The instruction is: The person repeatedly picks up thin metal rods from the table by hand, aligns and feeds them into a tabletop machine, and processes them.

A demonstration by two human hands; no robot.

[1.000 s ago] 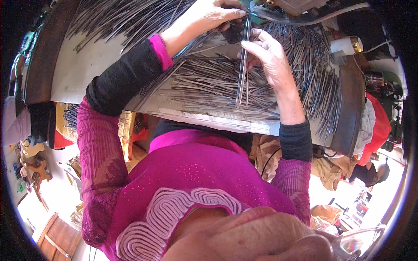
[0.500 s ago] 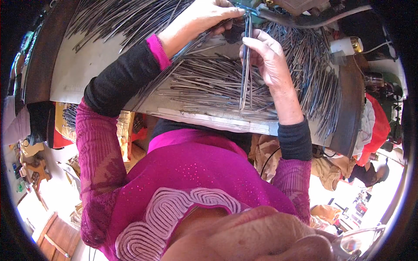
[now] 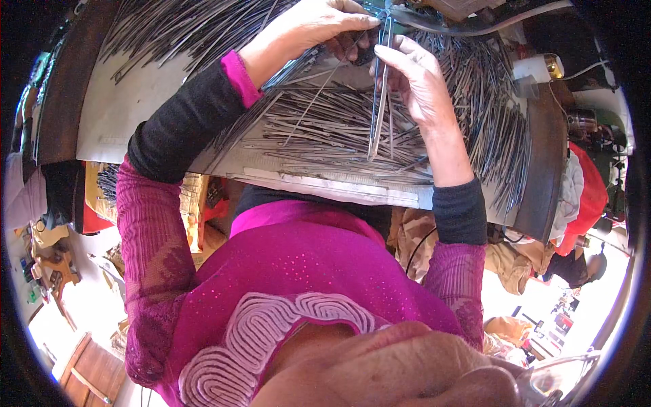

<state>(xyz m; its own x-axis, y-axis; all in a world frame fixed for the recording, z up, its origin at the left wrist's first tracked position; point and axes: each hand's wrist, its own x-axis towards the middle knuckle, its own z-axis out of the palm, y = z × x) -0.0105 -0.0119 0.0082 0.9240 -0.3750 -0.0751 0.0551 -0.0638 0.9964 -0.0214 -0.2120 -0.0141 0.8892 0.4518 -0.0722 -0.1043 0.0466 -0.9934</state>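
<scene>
Both my hands are raised over the far part of the work table [image 3: 135,129]. My right hand [image 3: 422,85] pinches a few long, narrow metal strips [image 3: 377,129] between thumb and fingers. Their lower ends point toward me, slightly fanned apart. Close by on the left, my left hand [image 3: 319,27] is closed, thumb and forefinger meeting near the strips' upper ends. Below its curled fingers a single thin strip [image 3: 310,105] slants down to the left; its upper end is hidden. A bluish-lit fixture [image 3: 385,10] partly shows at the top edge, by my fingertips.
Loose dark strips, some with small end holes, form a heap [image 3: 319,125] in front of me. More piles lie at far left [image 3: 196,30] and right [image 3: 488,122]. A grey cable [image 3: 502,26] crosses the back; a white cylinder [image 3: 536,69] stands at the right.
The strips in my right hand have risen a little, and their lower ends have spread. A thin strip now slants out below my left hand.
</scene>
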